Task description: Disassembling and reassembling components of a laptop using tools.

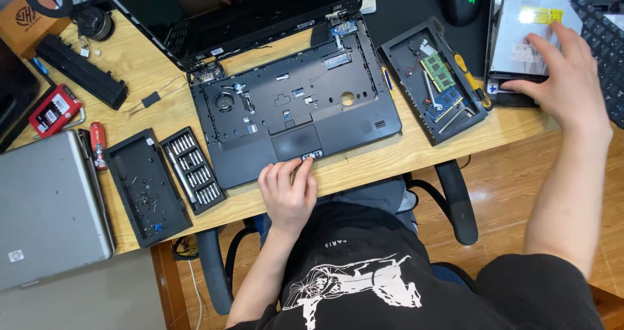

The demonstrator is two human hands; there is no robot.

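Nearest in, the left hand (288, 190) lies loose on the desk edge, fingers uncurled, grasping nothing, fingertips touching the front lip of the stripped laptop base (296, 106) just below its touchpad. That base, keyboard removed, sits dead centre on the wooden desk (140, 67), screen tilted back at 12 o'clock. At 9 o'clock from the hand, the screwdriver bit case (193, 169) lies open beside a black tray of loose screws (146, 187), with a closed silver laptop (49, 206) beyond them. Over at 2 o'clock, the right hand (562, 76) is spread flat on a silver optical drive (530, 34), pressing, not clenched. Between the base and that drive, a black cover panel (432, 80) holds 2 memory sticks and a yellow-handled screwdriver (472, 80).
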